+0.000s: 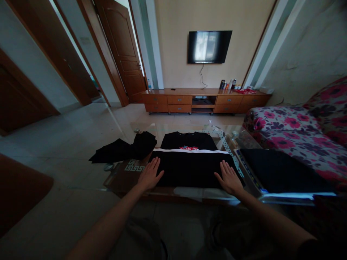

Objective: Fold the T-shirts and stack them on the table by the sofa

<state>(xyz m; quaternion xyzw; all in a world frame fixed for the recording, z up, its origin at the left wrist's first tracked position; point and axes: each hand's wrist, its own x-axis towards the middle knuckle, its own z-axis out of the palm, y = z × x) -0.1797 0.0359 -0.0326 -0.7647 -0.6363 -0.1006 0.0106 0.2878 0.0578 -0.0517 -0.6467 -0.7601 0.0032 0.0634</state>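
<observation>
On a pale-patterned glass table lies a folded black T-shirt with a white band, the left hand and right hand flat and unclenched on its opposite sides. Beyond, a long orange-brown wooden cabinet stands below a black flat-screen television.

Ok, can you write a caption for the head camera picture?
Left hand and right hand rest flat on a folded black shirt on a glass table.
</observation>
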